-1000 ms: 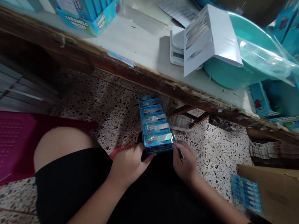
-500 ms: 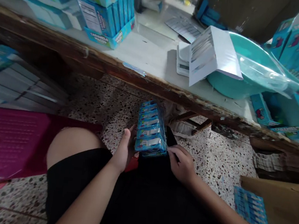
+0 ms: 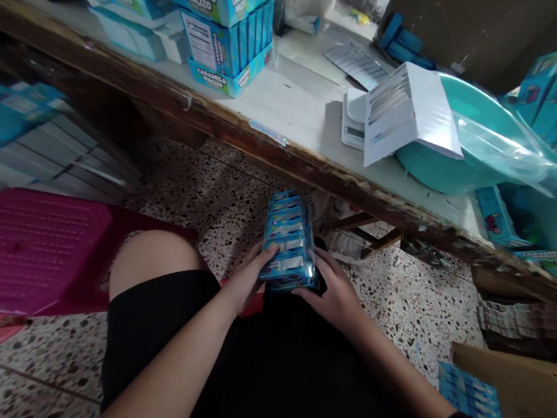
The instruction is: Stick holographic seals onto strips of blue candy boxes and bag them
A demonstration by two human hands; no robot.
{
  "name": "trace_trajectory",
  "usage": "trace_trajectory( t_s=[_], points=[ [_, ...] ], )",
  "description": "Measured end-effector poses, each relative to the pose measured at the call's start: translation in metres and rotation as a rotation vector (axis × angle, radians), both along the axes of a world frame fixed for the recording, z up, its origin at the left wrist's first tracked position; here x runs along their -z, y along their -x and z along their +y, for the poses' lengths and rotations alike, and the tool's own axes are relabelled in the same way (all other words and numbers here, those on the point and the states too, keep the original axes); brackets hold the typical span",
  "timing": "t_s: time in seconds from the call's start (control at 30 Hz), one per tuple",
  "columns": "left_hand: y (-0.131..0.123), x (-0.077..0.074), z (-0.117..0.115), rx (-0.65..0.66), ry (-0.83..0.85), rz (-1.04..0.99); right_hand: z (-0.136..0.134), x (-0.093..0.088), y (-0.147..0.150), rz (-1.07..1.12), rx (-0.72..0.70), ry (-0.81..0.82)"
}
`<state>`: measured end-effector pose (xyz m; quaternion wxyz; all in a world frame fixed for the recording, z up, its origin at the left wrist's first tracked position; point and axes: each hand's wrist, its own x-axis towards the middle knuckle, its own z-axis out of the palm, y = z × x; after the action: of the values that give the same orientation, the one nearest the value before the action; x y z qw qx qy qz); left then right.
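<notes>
A pack of small blue candy boxes (image 3: 287, 227), joined in a row under clear wrap, sits between my hands above my lap. My left hand (image 3: 249, 276) grips its near left side, with the thumb over the top edge. On the opposite side, my right hand (image 3: 334, 289) is closed around the near right corner, its thumb along the front end. Most of the fingers of both hands are hidden behind the pack.
Ahead runs a worn wooden table edge (image 3: 210, 106), bearing stacked candy boxes (image 3: 211, 44), a scale (image 3: 352, 130) and a turquoise basin (image 3: 434, 170). A magenta plastic stool (image 3: 26, 254) is at left. At lower right, a cardboard box (image 3: 533, 399) holds another blue pack (image 3: 471, 395).
My left hand has closed onto the pack, its thumb now over the top. My right hand has shifted from pinching at the corner to holding the side. The view has moved slightly.
</notes>
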<state>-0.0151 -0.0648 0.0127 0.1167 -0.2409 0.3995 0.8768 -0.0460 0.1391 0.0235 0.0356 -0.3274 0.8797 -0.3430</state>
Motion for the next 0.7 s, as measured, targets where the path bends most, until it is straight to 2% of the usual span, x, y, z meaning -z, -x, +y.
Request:
trace_trajectory(
  t_s=[0.37,0.57,0.7],
  points=[
    [-0.006,0.000,-0.005,0.112,0.089,-0.058,-0.003,0.010,-0.004,0.079,0.120,0.176],
    [-0.006,0.011,-0.007,0.151,0.148,-0.008,-0.003,0.018,-0.002,0.128,0.177,0.172],
    [-0.003,0.015,-0.008,0.166,0.151,-0.037,-0.001,0.011,0.004,0.148,0.128,0.088]
  ],
)
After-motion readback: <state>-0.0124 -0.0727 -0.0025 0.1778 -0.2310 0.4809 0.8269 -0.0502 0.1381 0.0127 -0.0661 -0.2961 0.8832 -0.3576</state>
